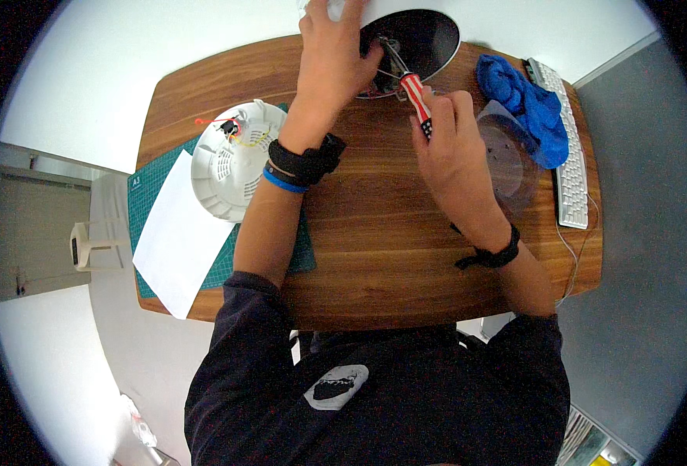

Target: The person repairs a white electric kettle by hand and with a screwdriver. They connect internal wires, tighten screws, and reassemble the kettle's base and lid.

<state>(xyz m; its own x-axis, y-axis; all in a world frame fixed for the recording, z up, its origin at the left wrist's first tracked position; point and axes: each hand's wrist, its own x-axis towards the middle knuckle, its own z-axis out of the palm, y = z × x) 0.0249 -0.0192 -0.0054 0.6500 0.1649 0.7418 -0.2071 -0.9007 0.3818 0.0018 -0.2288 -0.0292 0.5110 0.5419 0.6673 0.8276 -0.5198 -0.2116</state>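
Note:
At the far side of the table, a round, glossy black-faced device (pixel 429 39) stands tilted, with wires and small parts showing at its near left. My left hand (pixel 330 62) grips its left side, the thumb reaching in over the inner parts. The other fingertips lie partly beyond the upper edge, by something whitish. My right hand (pixel 462 159) is closed around a screwdriver (pixel 414 89) with a red-and-white striped handle. Its metal shaft points up and left into the device near my left thumb; the tip's exact contact is hard to see.
Left lies a white round vented housing (pixel 223 182) with coloured wires, over a white sheet (pixel 174 241) and a green cutting mat (pixel 153 186). Right are a clear round plastic piece (pixel 514 175), a blue cloth (pixel 526 109) and a white keyboard (pixel 573 194), its cable trailing off the wooden table (pixel 382 264).

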